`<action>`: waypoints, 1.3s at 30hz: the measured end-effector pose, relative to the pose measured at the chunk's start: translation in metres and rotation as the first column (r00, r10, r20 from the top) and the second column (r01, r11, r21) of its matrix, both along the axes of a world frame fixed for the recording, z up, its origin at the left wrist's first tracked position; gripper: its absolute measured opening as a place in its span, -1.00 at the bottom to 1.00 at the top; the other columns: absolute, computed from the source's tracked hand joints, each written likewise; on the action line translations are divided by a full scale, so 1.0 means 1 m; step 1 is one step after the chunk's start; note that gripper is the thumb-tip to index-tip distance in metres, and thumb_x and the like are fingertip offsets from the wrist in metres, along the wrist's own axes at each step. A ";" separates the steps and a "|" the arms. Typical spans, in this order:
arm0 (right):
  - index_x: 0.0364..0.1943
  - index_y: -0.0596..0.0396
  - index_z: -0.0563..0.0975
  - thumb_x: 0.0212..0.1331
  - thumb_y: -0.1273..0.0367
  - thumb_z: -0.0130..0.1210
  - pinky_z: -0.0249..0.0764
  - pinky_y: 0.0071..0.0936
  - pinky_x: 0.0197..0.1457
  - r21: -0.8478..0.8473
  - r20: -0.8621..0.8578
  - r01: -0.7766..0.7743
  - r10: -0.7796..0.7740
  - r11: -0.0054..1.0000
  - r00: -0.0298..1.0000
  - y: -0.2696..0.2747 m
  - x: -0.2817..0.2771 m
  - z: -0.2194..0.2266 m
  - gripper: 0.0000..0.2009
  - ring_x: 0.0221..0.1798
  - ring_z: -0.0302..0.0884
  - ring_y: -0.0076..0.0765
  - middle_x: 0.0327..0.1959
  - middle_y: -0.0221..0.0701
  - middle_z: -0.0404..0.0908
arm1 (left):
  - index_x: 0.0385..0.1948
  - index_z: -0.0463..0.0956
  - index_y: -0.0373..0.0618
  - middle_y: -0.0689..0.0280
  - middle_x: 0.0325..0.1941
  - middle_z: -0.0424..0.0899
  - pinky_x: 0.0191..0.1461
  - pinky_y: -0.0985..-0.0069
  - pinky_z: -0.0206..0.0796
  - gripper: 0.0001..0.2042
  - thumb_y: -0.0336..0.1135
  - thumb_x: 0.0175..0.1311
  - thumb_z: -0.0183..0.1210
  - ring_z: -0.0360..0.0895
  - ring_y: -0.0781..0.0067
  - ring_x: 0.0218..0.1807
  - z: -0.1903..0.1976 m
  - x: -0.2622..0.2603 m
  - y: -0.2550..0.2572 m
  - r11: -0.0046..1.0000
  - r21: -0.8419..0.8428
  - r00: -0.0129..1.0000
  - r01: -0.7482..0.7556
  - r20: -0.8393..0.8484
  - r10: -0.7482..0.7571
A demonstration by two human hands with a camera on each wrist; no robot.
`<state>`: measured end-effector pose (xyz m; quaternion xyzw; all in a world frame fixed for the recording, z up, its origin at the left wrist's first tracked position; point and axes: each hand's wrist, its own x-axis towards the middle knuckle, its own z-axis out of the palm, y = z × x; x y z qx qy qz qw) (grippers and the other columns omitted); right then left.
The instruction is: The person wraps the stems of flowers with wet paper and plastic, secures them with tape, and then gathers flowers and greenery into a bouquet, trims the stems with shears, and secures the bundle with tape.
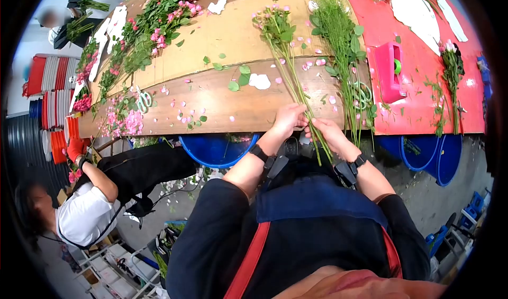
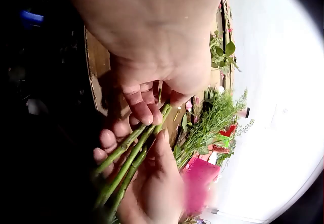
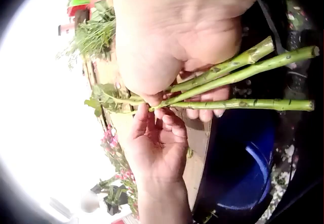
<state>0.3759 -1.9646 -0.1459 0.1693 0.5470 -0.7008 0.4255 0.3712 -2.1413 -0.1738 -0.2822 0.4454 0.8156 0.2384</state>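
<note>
A small bunch of pale pink roses (image 1: 274,24) lies with its heads on the table and its long green stems (image 1: 321,146) reaching past the near edge. My left hand (image 1: 290,118) pinches the stems where they meet. Just below, my right hand (image 1: 327,134) holds the same stems, its thumb across them and fingers behind. In the right wrist view, three thick cut stem ends (image 3: 283,104) fan out beyond the right hand (image 3: 182,47), while the left hand's (image 3: 159,153) fingertips are at the crossing point. The left wrist view shows both hands close together around the stems (image 2: 126,168).
Feathery greenery (image 1: 338,34) lies right of the roses, over green-handled scissors (image 1: 361,95). A pink plastic container (image 1: 389,72) stands on the red cover. More scissors (image 1: 143,99) and pink roses (image 1: 159,34) are left. Blue buckets (image 1: 219,152) stand below; another person (image 1: 87,214) works at left.
</note>
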 end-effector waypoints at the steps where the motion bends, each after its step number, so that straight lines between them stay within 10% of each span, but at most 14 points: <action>1: -0.23 0.13 0.56 0.31 0.26 0.07 0.43 -0.61 -0.37 0.020 -0.002 -0.007 0.007 1.000 1.000 0.000 -0.001 -0.004 -0.78 -0.42 0.50 -0.56 -0.44 -0.48 0.59 | -0.26 0.53 -0.18 0.32 -0.43 0.61 -0.43 0.62 0.43 -0.86 -0.32 0.32 0.12 0.55 0.54 -0.51 0.000 0.000 0.001 1.000 -0.009 1.000 -0.013 0.008 0.013; 12: -0.25 0.22 0.59 0.21 0.31 0.17 0.34 -0.53 -0.35 0.350 -0.446 -0.025 0.190 0.936 0.874 0.022 0.017 -0.029 -0.78 -0.43 0.33 -0.62 -0.53 -0.51 0.50 | -0.09 0.47 -0.06 0.32 -0.24 0.65 -0.26 0.50 0.48 -0.82 -0.25 0.38 0.07 0.58 0.50 -0.33 0.007 -0.018 0.015 0.983 -0.174 0.998 0.063 -0.003 -0.065; 15: -0.26 0.21 0.59 0.18 0.29 0.17 0.41 -0.29 -0.30 0.573 -0.533 -0.064 0.431 0.817 0.728 0.028 0.015 -0.002 -0.77 -0.43 0.52 -0.12 -0.48 -0.18 0.59 | -0.09 0.42 -0.08 0.29 -0.21 0.63 -0.18 0.39 0.48 -0.86 -0.35 0.43 -0.06 0.62 0.31 -0.17 0.000 -0.026 0.015 0.996 0.079 0.999 0.050 -0.015 -0.049; 18: -0.24 0.19 0.57 0.08 0.23 0.26 0.44 -0.20 -0.18 0.590 -0.802 0.430 0.434 0.684 0.410 0.049 -0.003 0.030 -0.70 -0.28 0.53 -0.01 -0.39 -0.17 0.57 | -0.06 0.39 -0.09 0.27 -0.18 0.61 -0.16 0.35 0.47 -0.85 -0.40 0.43 -0.09 0.63 0.21 -0.12 -0.004 -0.029 0.019 0.996 0.071 0.998 0.051 -0.035 -0.049; 20: -0.22 0.18 0.54 -0.01 0.19 0.32 0.45 -0.18 -0.14 0.719 -0.689 0.572 0.513 0.395 0.512 0.071 -0.014 0.042 -0.62 -0.18 0.52 -0.03 -0.31 -0.19 0.55 | -0.03 0.37 -0.09 0.24 -0.14 0.60 -0.14 0.33 0.45 -0.83 -0.40 0.41 -0.04 0.63 0.18 -0.10 -0.007 -0.030 0.022 0.997 0.066 0.998 0.032 -0.048 -0.029; 22: -0.26 0.20 0.51 -0.15 -0.01 0.36 0.46 -0.16 -0.08 0.886 -0.463 0.391 0.523 0.249 0.716 0.085 -0.022 0.043 -0.44 -0.11 0.52 -0.04 -0.26 -0.17 0.56 | -0.02 0.35 -0.10 0.21 -0.15 0.59 -0.14 0.33 0.45 -0.83 -0.42 0.41 -0.06 0.63 0.16 -0.11 -0.004 -0.031 0.031 0.997 0.076 0.999 0.012 -0.051 -0.008; 27: -0.27 0.16 0.47 -0.21 -0.03 0.37 0.47 -0.14 -0.07 0.955 -0.271 0.280 0.669 0.098 0.692 0.080 -0.021 0.014 -0.42 -0.18 0.57 -0.05 -0.29 -0.19 0.58 | -0.05 0.31 -0.12 0.22 -0.19 0.56 -0.17 0.30 0.49 -0.86 -0.44 0.43 -0.10 0.63 0.15 -0.13 0.020 -0.053 0.056 0.998 0.049 0.996 0.036 -0.085 -0.032; 34: -0.28 0.24 0.47 -0.09 0.34 0.21 0.47 -0.05 -0.08 0.848 -0.511 0.373 0.389 0.377 0.767 0.077 -0.025 -0.017 -0.70 -0.18 0.56 0.14 -0.29 0.02 0.59 | -0.12 0.32 -0.24 0.16 -0.20 0.54 -0.09 0.20 0.54 -0.88 -0.52 0.38 -0.11 0.60 0.10 -0.12 -0.018 -0.086 0.070 0.993 0.117 1.000 0.002 -0.017 0.000; 39: -0.17 0.17 0.53 0.06 0.24 0.22 0.37 -0.55 -0.59 0.388 -0.352 0.280 -0.140 0.878 0.926 0.086 -0.031 -0.018 -0.67 -0.67 0.45 -0.58 -0.57 -0.47 0.56 | -0.10 0.35 -0.24 0.16 -0.15 0.55 -0.03 0.14 0.50 -0.77 -0.29 0.35 0.04 0.56 0.13 -0.05 -0.009 -0.084 0.073 0.954 0.299 0.998 -0.034 0.052 0.019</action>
